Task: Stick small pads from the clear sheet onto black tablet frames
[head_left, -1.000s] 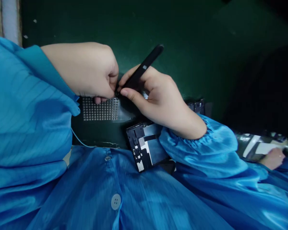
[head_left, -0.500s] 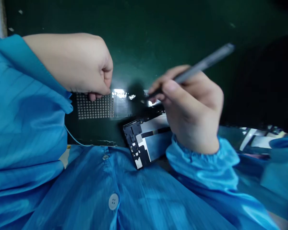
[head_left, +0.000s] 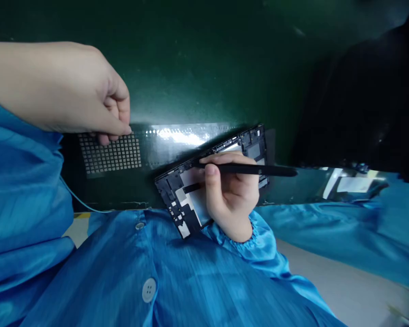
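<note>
A black device frame (head_left: 254, 147) is seen lying flat on a dark green mat (head_left: 191, 77), close to the mat's near edge. Its long axis is slanted across the view, running from the lower left up to the upper right, with one short end near the chest and the other reaching away to the right. The frame is a narrow, notched black shell, and a pale grey inner panel (head_left: 191, 179) is exposed inside it, partly covered by black patches and small cut-outs.

The right hand (head_left: 230, 193) is placed over the frame's middle, hiding part of it. A slim black pen-shaped tool (head_left: 259, 169) is pinched between the thumb and the curled fingers. The tool lies almost level across the frame, with its tip pointed left and its far end projecting past the frame to the right. Whether the hand touches the frame cannot be told.

The left hand (head_left: 80, 88) is held to the left of the frame, well apart from it, with its fingers curled and pressed together. Its fingertips sit just above a square-holed metal mesh patch (head_left: 109, 154), and whether anything is held cannot be told. Blue coat sleeves (head_left: 23, 190) cover both arms.
</note>
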`<state>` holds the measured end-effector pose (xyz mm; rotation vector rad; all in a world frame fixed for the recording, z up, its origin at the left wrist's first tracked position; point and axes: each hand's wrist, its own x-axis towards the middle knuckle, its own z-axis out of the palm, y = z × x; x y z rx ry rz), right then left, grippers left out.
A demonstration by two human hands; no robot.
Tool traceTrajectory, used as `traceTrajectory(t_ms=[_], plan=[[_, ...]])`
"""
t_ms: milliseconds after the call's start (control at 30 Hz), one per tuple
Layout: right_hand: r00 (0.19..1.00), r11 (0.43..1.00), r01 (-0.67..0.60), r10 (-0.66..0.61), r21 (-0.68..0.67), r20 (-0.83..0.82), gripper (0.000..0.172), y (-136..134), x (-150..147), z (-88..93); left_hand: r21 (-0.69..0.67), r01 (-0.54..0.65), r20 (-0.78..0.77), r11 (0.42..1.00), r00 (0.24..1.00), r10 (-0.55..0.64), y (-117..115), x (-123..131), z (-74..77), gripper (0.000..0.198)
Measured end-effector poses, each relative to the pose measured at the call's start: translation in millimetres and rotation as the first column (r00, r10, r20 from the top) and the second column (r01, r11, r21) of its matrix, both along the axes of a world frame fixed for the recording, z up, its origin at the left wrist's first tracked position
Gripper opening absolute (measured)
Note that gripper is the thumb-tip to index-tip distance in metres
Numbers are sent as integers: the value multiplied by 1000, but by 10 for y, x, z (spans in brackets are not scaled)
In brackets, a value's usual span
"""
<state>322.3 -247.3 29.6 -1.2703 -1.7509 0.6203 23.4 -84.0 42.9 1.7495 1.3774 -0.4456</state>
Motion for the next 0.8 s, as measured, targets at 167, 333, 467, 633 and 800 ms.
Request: traceTrajectory(t_ms=[167,333,467,633,800], plan=[[991,993,-96,101,-65,87,24,199,-97,345,43,14,-181,999,984,-6,-45,140,172,52],[875,846,-475,484,-243,-21,9,891,-379,280,30,44,-147,999,988,-40,-122,234,347,35],[835,788,-535,549,-304,-45,21,1131,-492,24,10,14,-140,1000,990,-13,-137,273,378,26],[863,783,-488,500,-385,-76,22,1084,-542,46,1,13,-105,1000,994,-13,-133,265,353,25],[863,725,-505,422,-468,-278,26,1177,-522,107,41,25,-81,999,996,-21,-133,253,361,20]])
